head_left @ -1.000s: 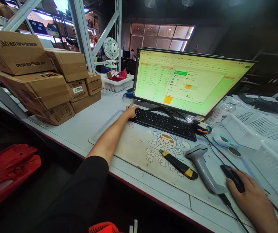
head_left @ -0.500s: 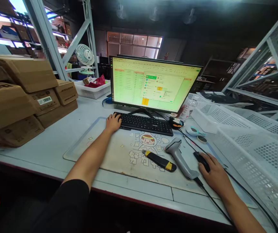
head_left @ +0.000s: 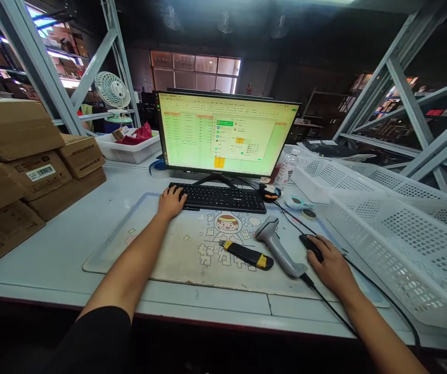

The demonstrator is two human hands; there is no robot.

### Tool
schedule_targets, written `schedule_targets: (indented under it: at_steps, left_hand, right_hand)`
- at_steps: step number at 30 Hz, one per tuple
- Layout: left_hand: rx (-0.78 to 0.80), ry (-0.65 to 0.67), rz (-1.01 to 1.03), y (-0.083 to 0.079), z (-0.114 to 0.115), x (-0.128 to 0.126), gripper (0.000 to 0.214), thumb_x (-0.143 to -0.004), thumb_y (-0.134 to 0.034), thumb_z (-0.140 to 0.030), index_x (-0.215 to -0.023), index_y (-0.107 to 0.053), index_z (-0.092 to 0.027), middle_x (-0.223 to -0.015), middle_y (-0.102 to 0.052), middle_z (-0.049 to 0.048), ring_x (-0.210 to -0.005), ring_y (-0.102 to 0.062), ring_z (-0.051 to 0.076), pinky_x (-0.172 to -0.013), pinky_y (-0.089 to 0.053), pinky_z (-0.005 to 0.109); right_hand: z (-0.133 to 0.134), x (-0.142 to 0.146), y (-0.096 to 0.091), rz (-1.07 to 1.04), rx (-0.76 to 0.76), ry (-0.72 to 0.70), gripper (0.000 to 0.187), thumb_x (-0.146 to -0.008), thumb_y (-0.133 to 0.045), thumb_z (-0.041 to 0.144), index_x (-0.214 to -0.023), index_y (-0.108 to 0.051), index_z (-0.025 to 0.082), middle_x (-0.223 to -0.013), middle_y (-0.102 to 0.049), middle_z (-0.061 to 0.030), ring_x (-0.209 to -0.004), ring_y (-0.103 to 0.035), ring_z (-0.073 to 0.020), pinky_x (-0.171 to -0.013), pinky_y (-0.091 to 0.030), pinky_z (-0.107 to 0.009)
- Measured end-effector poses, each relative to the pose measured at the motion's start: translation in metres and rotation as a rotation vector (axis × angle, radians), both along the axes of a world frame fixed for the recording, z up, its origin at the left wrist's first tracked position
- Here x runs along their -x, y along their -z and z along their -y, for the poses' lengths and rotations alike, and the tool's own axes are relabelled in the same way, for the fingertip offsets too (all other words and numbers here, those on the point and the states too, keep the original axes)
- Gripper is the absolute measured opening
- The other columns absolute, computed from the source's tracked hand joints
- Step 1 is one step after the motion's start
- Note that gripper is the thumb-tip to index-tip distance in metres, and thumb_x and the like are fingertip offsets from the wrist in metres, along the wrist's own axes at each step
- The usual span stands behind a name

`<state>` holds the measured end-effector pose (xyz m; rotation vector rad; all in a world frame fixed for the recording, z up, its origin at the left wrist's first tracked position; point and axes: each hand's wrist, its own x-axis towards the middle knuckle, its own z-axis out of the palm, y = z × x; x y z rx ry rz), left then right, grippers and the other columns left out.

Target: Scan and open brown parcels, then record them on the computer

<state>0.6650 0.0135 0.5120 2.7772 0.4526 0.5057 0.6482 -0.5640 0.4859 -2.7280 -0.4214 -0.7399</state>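
Observation:
My left hand (head_left: 171, 202) rests on the left end of a black keyboard (head_left: 223, 197), its fingers spread over the keys. A black computer mouse (head_left: 311, 248) lies under my right hand (head_left: 330, 265), whose fingers curve round it. Between my hands, on a printed desk mat (head_left: 169, 259), are a black and yellow utility knife (head_left: 247, 254) with its tip to the left and a grey barcode scanner (head_left: 280, 248) lying on its side. Behind the keyboard stands a lit monitor (head_left: 192, 137) showing a spreadsheet with a smaller window over it.
Cardboard boxes (head_left: 48, 174) are stacked at the left. White perforated baskets (head_left: 387, 249) line the right side, near a plastic bottle (head_left: 287, 169) and a roll of tape (head_left: 308, 214). Another white basket (head_left: 130, 150) holds red material; a fan (head_left: 112, 91) stands behind it.
The view has shifted, so the desk items sit further left in the picture. My left hand stays on the keyboard and my right hand on the mouse.

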Motion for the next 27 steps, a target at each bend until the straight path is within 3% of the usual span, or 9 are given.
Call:
schedule_targets:
  at_steps: [27]
  left_hand:
    - [0.016, 0.000, -0.030, -0.0064, 0.0033, 0.0037, 0.059, -0.108, -0.037, -0.049, -0.158, -0.056, -0.024, -0.172, -0.043, 0.0100, -0.158, -0.035, 0.039, -0.126, -0.037, 0.057]
  right_hand:
    - [-0.0046, 0.0041, -0.0073, -0.043, -0.004, 0.033, 0.054, -0.097, -0.047, 0.047, -0.138, -0.070, 0.020, -0.148, -0.065, -0.0158, -0.131, -0.067, -0.0344, -0.115, -0.054, -0.055]
